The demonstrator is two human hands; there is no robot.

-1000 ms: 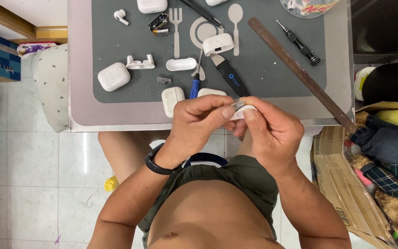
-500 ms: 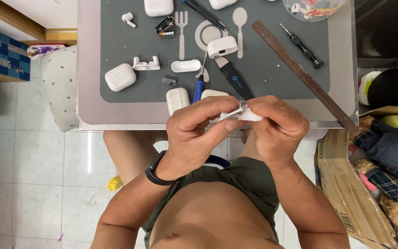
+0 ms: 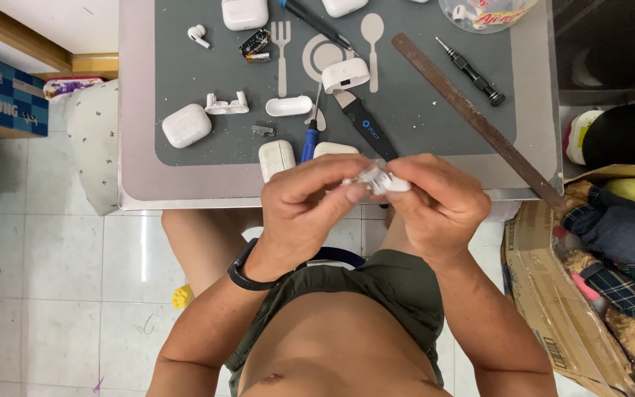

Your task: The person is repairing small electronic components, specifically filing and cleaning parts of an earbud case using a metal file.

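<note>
At the far left a white earbud case (image 3: 186, 125) lies closed on the grey mat (image 3: 420, 125), with a white inner frame (image 3: 228, 105) just beside it. The left hand (image 3: 310, 209), a black band at its wrist, pinches a small white plastic part (image 3: 375, 179) between thumb and fingertips, held over the table (image 3: 134, 176) edge. The right hand (image 3: 439, 206) grips the same part from the other side, fingers curled tight. Behind them a blue-handled tool (image 3: 309, 141) and a black pry tool (image 3: 367, 126) lie on the mat. Further right, a long rusty file (image 3: 479, 121) lies slanted.
</note>
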